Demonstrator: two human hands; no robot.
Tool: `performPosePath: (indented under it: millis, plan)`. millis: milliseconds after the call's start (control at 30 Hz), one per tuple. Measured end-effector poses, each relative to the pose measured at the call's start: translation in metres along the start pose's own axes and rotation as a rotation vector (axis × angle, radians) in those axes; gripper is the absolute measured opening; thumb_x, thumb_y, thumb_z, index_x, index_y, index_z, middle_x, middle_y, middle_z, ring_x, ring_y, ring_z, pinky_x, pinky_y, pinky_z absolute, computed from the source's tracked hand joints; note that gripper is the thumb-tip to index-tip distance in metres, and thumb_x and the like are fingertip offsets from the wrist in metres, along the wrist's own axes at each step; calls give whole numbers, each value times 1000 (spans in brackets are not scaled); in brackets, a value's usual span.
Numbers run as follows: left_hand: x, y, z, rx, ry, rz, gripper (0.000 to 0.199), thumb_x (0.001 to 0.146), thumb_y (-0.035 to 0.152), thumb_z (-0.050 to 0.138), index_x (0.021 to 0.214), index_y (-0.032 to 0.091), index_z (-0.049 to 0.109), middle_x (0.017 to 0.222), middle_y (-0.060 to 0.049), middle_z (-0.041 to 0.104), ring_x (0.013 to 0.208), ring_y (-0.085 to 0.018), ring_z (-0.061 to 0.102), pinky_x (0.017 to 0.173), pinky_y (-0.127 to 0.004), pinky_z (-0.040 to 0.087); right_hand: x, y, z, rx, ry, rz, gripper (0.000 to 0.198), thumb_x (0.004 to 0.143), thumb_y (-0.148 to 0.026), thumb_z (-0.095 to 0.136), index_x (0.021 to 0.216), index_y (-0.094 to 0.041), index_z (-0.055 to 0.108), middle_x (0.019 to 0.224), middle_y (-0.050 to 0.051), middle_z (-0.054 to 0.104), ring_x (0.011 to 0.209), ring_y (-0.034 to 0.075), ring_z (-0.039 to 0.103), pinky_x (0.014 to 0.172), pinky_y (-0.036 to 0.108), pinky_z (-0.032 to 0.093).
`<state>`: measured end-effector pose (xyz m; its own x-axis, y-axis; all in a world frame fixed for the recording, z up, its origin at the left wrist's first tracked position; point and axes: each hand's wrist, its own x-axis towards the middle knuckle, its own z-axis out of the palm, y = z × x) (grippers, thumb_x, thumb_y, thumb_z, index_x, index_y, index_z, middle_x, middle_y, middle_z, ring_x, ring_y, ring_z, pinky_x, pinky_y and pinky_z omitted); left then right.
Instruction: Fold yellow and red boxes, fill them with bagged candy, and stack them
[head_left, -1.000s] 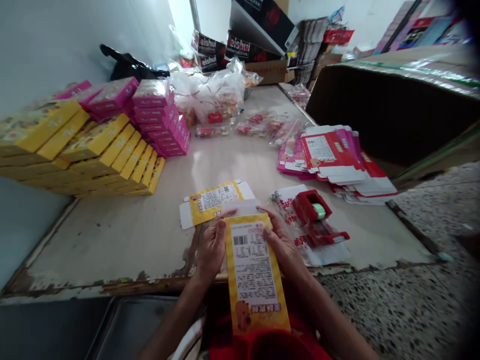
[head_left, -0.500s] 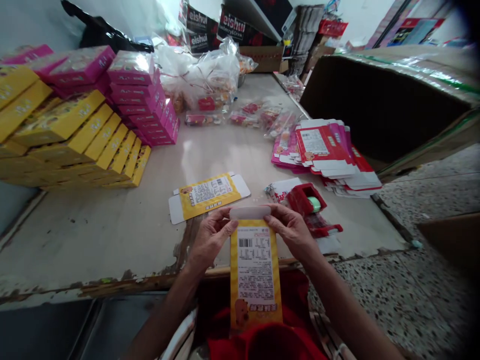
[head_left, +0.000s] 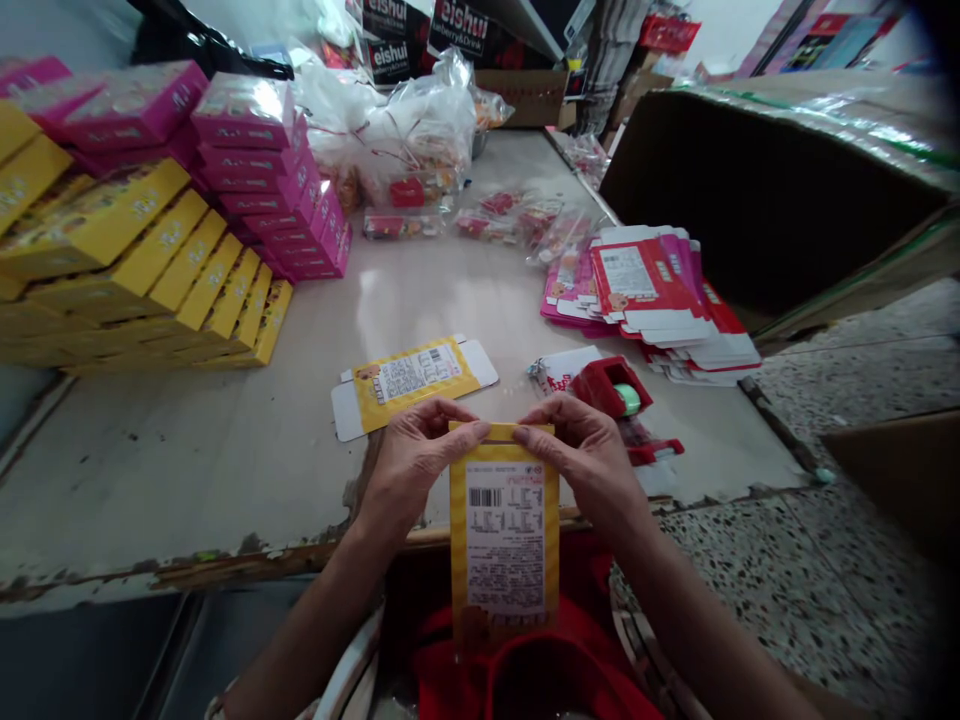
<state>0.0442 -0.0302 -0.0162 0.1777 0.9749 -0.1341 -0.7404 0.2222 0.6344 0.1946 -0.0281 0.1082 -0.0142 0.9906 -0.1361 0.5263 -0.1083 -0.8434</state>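
Between my two hands is a yellow carton [head_left: 505,545] with a white printed panel and a barcode, held upright at the table's near edge. My left hand [head_left: 416,455] pinches its top left corner, thumb on the front. At the top right corner my right hand [head_left: 589,460] grips it the same way. Both thumbs press at the folded top flap. Just beyond my left hand lies a flattened yellow carton [head_left: 412,385] with white end flaps. Past my right hand sits a red tape dispenser [head_left: 611,388] with a green core, beside a white and red packet [head_left: 559,370].
Stacked yellow boxes [head_left: 150,270] and pink boxes [head_left: 262,190] stand at the left. Flat red and pink cartons [head_left: 645,290] pile up at the right, before a large open cardboard box [head_left: 772,210]. Clear bags [head_left: 420,140] and small packets [head_left: 495,218] lie at the back.
The carton's white top flap, standing up before, is now folded in, and a yellow edge shows at the top. My thumbs have moved inward along that edge. The view has shifted slightly.
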Motion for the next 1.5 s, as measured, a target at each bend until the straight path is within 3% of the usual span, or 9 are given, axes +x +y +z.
performPosePath:
  millis: [200, 400, 533, 600, 733, 967, 1100, 1333, 1500]
  plan:
    - [-15, -15, -13, -15, -106, -35, 32, 77, 42, 86, 88, 16, 71, 84, -4, 76, 75, -16, 70, 68, -25, 57, -5, 19, -18, 68, -108, 79, 23, 68, -35, 92, 84, -24, 80, 94, 5, 79, 82, 20, 71, 73, 33, 60]
    - [-25, -30, 10, -101, -149, -14, 40, 74, 32, 89, 90, 20, 55, 86, 0, 76, 69, -15, 71, 61, -24, 58, -35, 7, -34, -204, -119, -121, 25, 83, -34, 83, 107, -30, 80, 121, 6, 76, 110, 28, 70, 97, 49, 58]
    - [-12, -9, 22, -64, -60, 87, 31, 86, 41, 78, 96, 24, 54, 79, 3, 71, 59, -14, 67, 51, -22, 55, -51, -38, -82, -491, 154, -261, 40, 91, -40, 75, 130, -35, 71, 127, 6, 73, 110, 29, 68, 99, 51, 55]
    - [-4, 5, 22, -48, 43, 186, 27, 90, 44, 73, 99, 25, 56, 79, 4, 69, 58, -12, 65, 50, -19, 52, -49, -50, -115, -620, 340, -210, 37, 90, -47, 74, 123, -31, 75, 118, 8, 76, 99, 28, 70, 89, 45, 56]
    - [4, 21, 20, 160, 123, 344, 25, 91, 45, 72, 98, 23, 63, 83, 2, 67, 66, -12, 64, 54, -18, 51, -33, -40, -151, -657, 105, 69, 43, 85, -63, 71, 96, -22, 82, 97, 8, 78, 89, 26, 67, 82, 38, 51]
    - [-5, 12, 26, 382, 15, 354, 26, 93, 48, 67, 95, 22, 65, 85, 0, 67, 68, -14, 60, 56, -20, 47, -18, -24, -134, -434, 208, 72, 36, 64, -55, 88, 71, -21, 77, 91, 6, 73, 90, 25, 64, 84, 36, 46]
    - [-9, 15, 35, 481, -2, 408, 24, 95, 47, 64, 95, 22, 65, 81, 0, 66, 67, -14, 57, 57, -21, 44, -45, -28, -128, -411, 349, -43, 31, 70, -50, 87, 68, -22, 76, 96, 5, 71, 94, 24, 62, 86, 35, 44]
    - [-10, 14, 53, 589, -127, 490, 23, 98, 44, 59, 92, 22, 62, 70, 3, 62, 59, -13, 52, 55, -21, 40, -81, 16, -129, 39, 341, 220, 40, 66, -55, 90, 70, -19, 72, 70, 3, 69, 66, 17, 58, 69, 32, 45]
    - [0, 5, 68, 601, -204, 455, 28, 97, 48, 61, 93, 21, 62, 69, 4, 58, 59, -12, 50, 54, -20, 38, -61, 41, -137, -203, 373, 79, 37, 74, -55, 79, 72, -20, 68, 66, 2, 68, 61, 16, 56, 63, 31, 43]
